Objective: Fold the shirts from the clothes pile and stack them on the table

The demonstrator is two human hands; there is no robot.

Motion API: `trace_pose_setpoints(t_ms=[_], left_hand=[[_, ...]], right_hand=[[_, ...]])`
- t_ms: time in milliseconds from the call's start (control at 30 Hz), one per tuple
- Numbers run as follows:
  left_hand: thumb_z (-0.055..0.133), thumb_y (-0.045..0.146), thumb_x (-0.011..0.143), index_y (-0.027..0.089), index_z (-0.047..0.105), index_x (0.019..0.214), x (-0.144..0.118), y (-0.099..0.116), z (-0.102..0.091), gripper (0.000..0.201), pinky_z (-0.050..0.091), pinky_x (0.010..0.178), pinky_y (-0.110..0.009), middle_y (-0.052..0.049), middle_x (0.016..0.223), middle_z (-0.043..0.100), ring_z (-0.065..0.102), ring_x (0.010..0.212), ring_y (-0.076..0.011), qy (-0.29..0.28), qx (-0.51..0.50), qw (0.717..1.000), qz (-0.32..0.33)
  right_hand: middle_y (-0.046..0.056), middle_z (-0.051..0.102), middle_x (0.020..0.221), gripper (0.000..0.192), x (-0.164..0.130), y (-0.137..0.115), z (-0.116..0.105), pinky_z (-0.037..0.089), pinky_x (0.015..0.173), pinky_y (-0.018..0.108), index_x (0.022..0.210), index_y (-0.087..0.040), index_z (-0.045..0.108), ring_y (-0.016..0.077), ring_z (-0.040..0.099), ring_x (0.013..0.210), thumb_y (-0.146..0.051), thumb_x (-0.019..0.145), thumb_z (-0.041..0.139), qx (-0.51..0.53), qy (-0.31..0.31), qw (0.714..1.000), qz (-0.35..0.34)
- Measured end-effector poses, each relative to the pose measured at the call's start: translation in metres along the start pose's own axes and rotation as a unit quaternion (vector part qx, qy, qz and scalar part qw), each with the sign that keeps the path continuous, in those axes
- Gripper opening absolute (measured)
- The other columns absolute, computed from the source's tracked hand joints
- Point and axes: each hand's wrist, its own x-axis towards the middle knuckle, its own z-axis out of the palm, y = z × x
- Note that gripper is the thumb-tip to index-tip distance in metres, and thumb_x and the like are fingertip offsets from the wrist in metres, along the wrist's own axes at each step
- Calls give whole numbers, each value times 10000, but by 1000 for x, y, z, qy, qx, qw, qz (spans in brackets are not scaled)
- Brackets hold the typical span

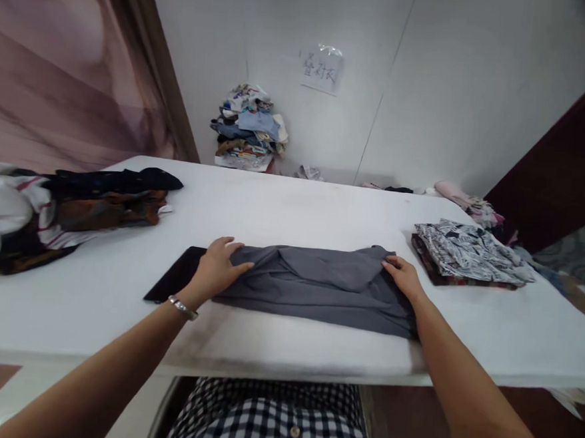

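Lying across the near middle of the white table (293, 209), a grey garment (318, 284) is folded into a wide band, its long edges running left to right. At its left end rests the left hand (217, 267), palm down, fingers (240, 250) loosely spread and laid flat over the cloth's upper left corner, the thumb pointing in along the fabric; nothing is pinched there as far as can be seen. A metal bracelet (183, 307) circles that wrist. At the opposite end the right hand (405, 275) sits on the garment's upper right corner, fingers held close together and curled over the edge of the cloth; whether they grip the fabric or merely press on it cannot be told. The garment thus spans the whole gap between the two hands, touching both.

Just under the left hand and the cloth's left end, a flat black board (174, 277) sticks out toward the left. Well apart on the table's left side lies a heap of dark and white clothes (67, 210). On the right side, near the right hand but not touching it, sits a folded patterned stack (470, 255). Against the far wall stands another pile of mixed clothes (250, 128), below a paper sign (321, 69)
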Motion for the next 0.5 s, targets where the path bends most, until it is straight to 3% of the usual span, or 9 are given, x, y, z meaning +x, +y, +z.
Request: trace_pose_setpoints(t_ms=[100, 200, 267, 367, 433, 500], left_hand=[[635, 388, 796, 201, 680, 1108, -7, 11, 12, 367, 357, 1062, -525, -156, 1375, 537, 393, 1345, -356, -1, 80, 993, 92], [519, 238, 849, 203, 721, 933, 1, 20, 14, 221, 412, 980, -486, -141, 1211, 643, 511, 1212, -318, -8, 110, 985, 133], [446, 215, 883, 195, 722, 903, 10, 26, 6, 278, 430, 946, -455, -131, 1135, 673, 564, 1116, -287, 31, 104, 983, 146], [414, 244, 911, 187, 708, 1016, 18, 29, -6, 317, 411, 976, -442, -122, 1161, 671, 564, 1122, -270, 118, 82, 976, 163], [431, 200, 885, 208, 709, 1025, 15, 25, -8, 311, 387, 1009, -443, -101, 1149, 685, 568, 1130, -259, 84, 86, 974, 193], [448, 119, 827, 236, 724, 968, 9, 18, -3, 331, 367, 1028, -463, -87, 1129, 701, 583, 1119, -257, 2, 116, 972, 204]], right_hand=[[39, 688, 699, 367, 1, 1, 1, 456, 701, 347, 710, -192, 702, 202, 581, 684, -532, 572, 715, 38, 0, 999, 32], [27, 676, 675, 398, 1, 3, 0, 440, 671, 329, 715, -189, 705, 187, 556, 658, -545, 537, 731, 70, 17, 996, 58], [28, 678, 685, 418, 0, 5, -1, 434, 671, 322, 730, -184, 713, 182, 554, 666, -545, 521, 740, 86, 26, 994, 67], [30, 681, 695, 438, 0, 6, -2, 435, 692, 322, 726, -177, 714, 183, 562, 690, -560, 514, 737, 102, 39, 991, 72], [34, 683, 704, 442, 0, 6, -1, 441, 710, 327, 719, -177, 709, 189, 569, 711, -573, 525, 729, 110, 56, 990, 67], [36, 687, 720, 428, 0, 7, -1, 446, 732, 332, 715, -178, 705, 194, 576, 735, -566, 534, 727, 124, 77, 987, 65]])
